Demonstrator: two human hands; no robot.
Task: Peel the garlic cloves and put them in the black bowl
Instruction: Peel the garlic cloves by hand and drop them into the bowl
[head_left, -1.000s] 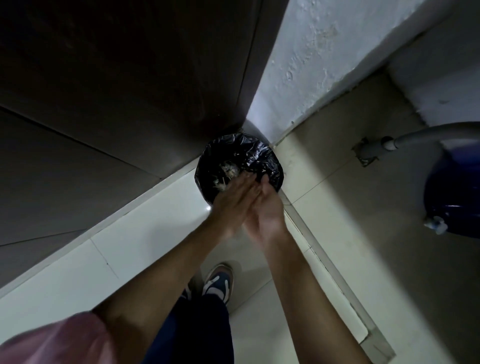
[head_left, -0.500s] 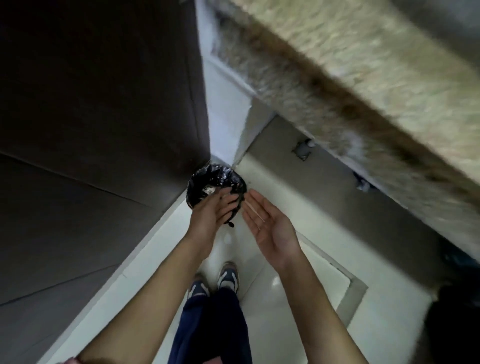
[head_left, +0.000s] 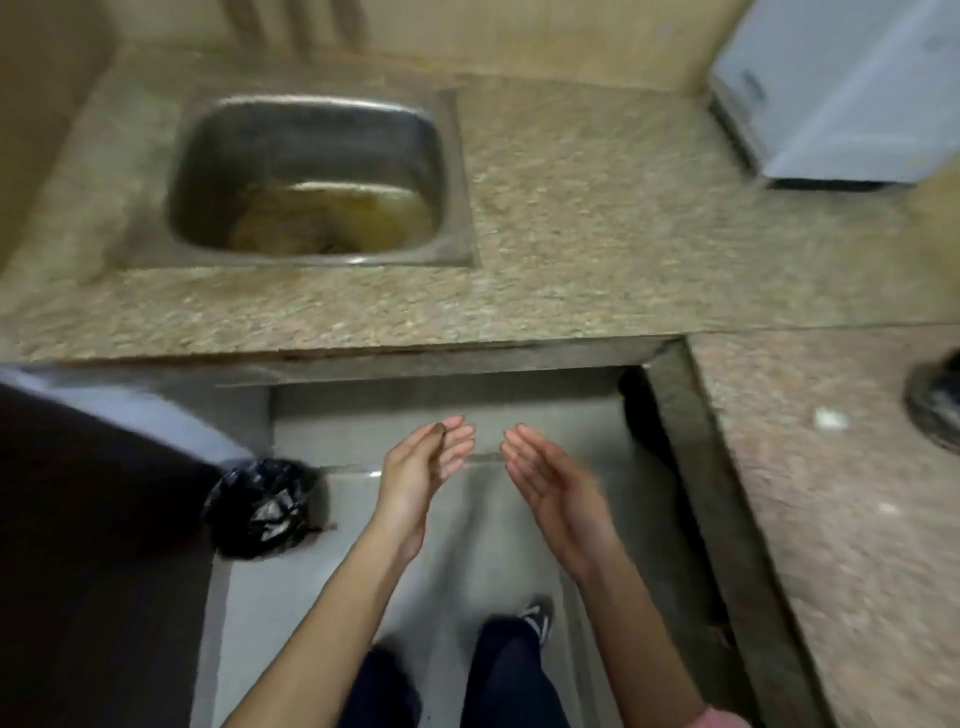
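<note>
Below the counter's front edge, over the pale floor, both hands are held out side by side with a gap between them. The left hand (head_left: 423, 467) is loose, its fingers gently bent with the palm turned inward, and it grasps nothing. The right hand (head_left: 550, 483) is loose too, palm facing the left hand, fingers nearly straight and bare. A pink sleeve (head_left: 722, 719) shows at the right arm's lower end.

To the left, a bin lined with a crumpled black bag (head_left: 260, 506) stands on the floor beside a dark panel. Up on the speckled stone counter (head_left: 597, 218), a steel sink (head_left: 452, 171) holds something yellowish-brown, too blurred to name. A pale box (head_left: 831, 88) sits at the far right corner.

On the counter's right wing, a dark round shape (head_left: 935, 400) is cut by the frame edge; it may be the black bowl, though the blur leaves that unsure. A small white bit (head_left: 829, 418) lies just beside it. Dark trousers and one shoe (head_left: 537, 613) show below.
</note>
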